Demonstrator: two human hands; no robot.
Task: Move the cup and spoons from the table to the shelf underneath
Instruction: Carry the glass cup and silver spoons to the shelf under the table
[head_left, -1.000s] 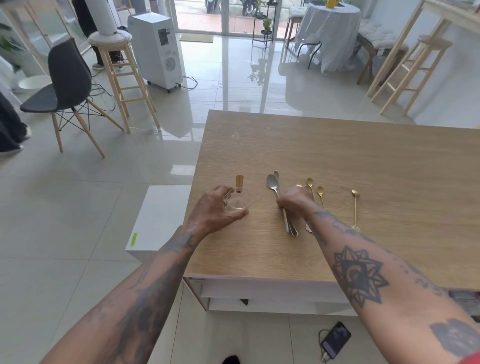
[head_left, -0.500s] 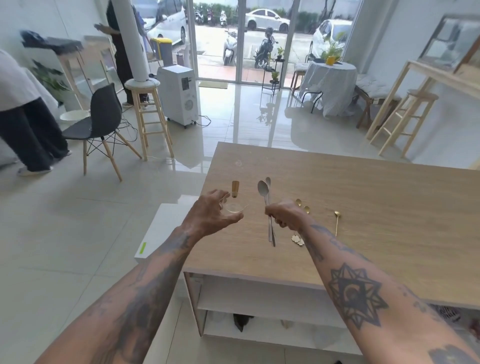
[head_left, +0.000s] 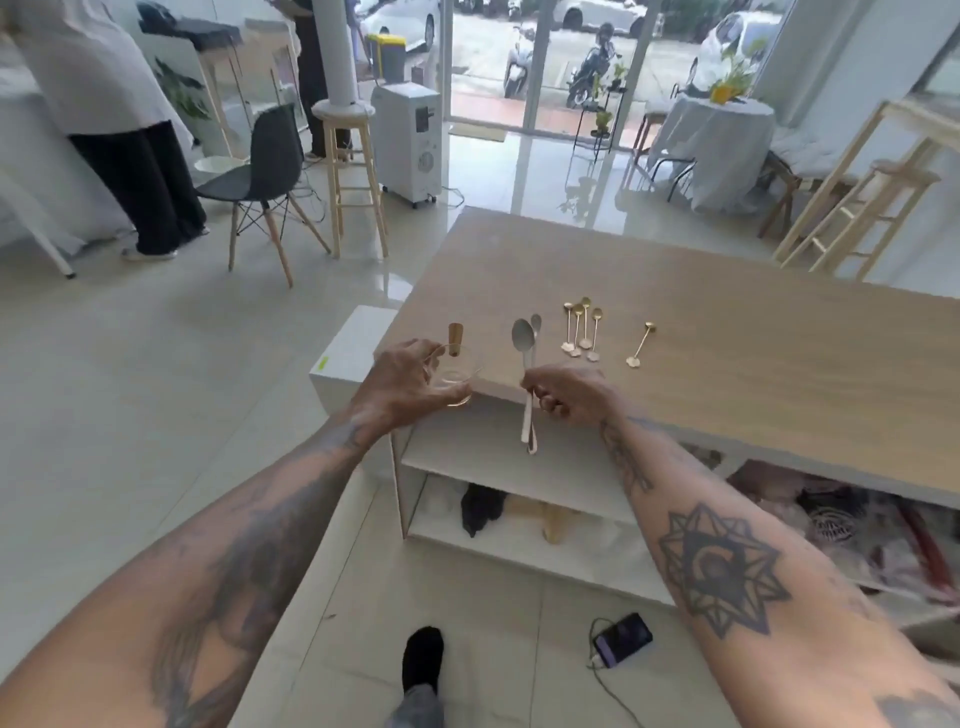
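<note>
My left hand (head_left: 402, 387) grips a small clear glass cup (head_left: 455, 382) with a wooden handle, held in the air at the table's near left corner. My right hand (head_left: 566, 396) is closed on two silver spoons (head_left: 525, 364), bowls up, their handles hanging below the table edge. Several small gold spoons (head_left: 580, 328) lie in a cluster on the wooden table (head_left: 753, 332), and one more gold spoon (head_left: 641, 344) lies apart to their right. The white shelf (head_left: 498, 462) sits directly under the tabletop, below both hands.
A lower shelf (head_left: 519, 545) holds a dark object and clutter. A phone on a cable (head_left: 622, 639) lies on the floor by my foot (head_left: 422, 657). A white box (head_left: 349, 349) stands left of the table. Chair, stool and a standing person are far left.
Both hands lifted off the tabletop and drew back toward the near edge, carrying the cup and the two silver spoons. My view pulled back, so the shelves below show more.
</note>
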